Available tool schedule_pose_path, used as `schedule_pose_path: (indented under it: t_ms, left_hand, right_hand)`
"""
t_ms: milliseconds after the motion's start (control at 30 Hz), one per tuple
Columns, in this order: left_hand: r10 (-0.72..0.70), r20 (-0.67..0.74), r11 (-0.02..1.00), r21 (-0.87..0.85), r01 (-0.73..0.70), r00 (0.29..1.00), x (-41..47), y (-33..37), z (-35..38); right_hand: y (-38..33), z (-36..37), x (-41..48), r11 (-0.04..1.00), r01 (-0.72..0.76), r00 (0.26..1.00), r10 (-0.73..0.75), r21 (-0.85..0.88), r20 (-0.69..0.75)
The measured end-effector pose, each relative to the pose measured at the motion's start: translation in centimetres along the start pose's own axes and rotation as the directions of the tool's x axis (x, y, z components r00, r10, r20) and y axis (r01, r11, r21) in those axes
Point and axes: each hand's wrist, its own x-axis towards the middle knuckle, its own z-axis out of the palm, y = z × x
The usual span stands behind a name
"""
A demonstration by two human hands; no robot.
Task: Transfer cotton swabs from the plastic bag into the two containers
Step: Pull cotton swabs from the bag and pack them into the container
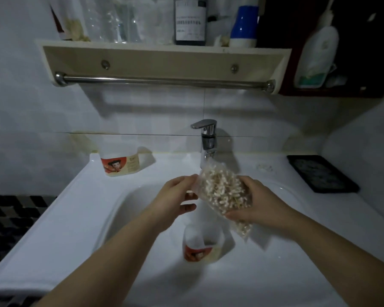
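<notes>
Dim, bluish, grainy picture; soft shadows under the shelf (pixel 164 56); wide-angle bending at edges.

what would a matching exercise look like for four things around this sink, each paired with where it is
Things
1 plastic bag of cotton swabs
2 near container
3 far container
4 black tray

Places
a on the back left ledge
b held in the right hand
c on the counter at the right
d standing in the basin

Pairs: 1-b, 2-d, 3-a, 4-c
</notes>
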Motion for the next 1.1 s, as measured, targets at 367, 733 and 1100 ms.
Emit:
schedule_pose_path:
  t_ms: [367,733,1100]
  left_hand:
    - [-0.127,0.181,0.987,-0.070,0.141,0.975,2.9,-3.4,3.4]
    - [-0.113,0.204,0.994,0.028,0.109,0.973,2.7,-6.7,4.4]
    - [-0.042,0.248,0.995,0.095,0.019,0.968,2.1,-6.2,4.6]
  right_hand:
    - [3.9,-1.9,-1.5,0.998,-0.028,0.982,0.037,-0.051,0.183]
    - [4.6,-1.2,-1.2,0.982,-0.035,0.926,0.102,-0.187,0.363]
    - [1.0,-0.3,-0.5,0.984,0.036,0.997,-0.048,-0.175,-0.068]
